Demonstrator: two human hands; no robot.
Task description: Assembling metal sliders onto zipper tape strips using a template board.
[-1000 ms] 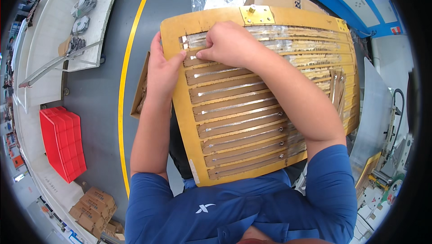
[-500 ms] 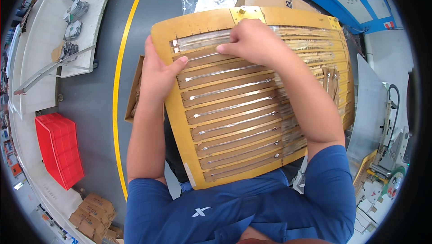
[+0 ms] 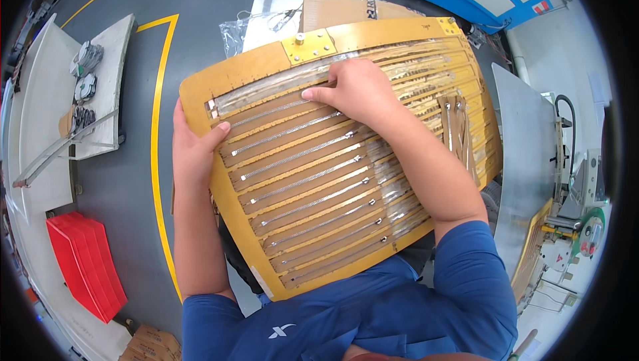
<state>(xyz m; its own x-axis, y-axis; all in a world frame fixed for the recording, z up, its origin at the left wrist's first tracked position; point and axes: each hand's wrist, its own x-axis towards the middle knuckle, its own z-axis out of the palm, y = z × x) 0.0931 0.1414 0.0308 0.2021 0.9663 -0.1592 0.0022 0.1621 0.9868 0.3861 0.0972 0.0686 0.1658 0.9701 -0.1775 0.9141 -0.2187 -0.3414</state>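
A large yellow slotted board (image 3: 233,71) leans against my front, tilted. Brown strips carrying silver zippers (image 3: 296,158) lie in its rows, each with a small slider near the right end. My left hand (image 3: 193,155) grips the board's left edge, thumb on the front face and the other fingers mostly hidden behind it. At the uppermost zipper (image 3: 273,114), my right hand (image 3: 365,91) is closed in a pinch by its right end; the fingertips are partly hidden. Clear film (image 3: 399,204) covers part of the rows to the right.
Beyond the board sit a cardboard box (image 3: 333,11) and a plastic bag (image 3: 234,31). A red crate (image 3: 86,264) and a white bench (image 3: 106,88) stand at left, past a yellow floor line (image 3: 160,181). At right are a grey panel (image 3: 526,161) and machine parts (image 3: 559,254).
The whole view has shifted, so the board shows farther left and more slanted. Both hands keep nearly the same places on it, the right still at the top zipper.
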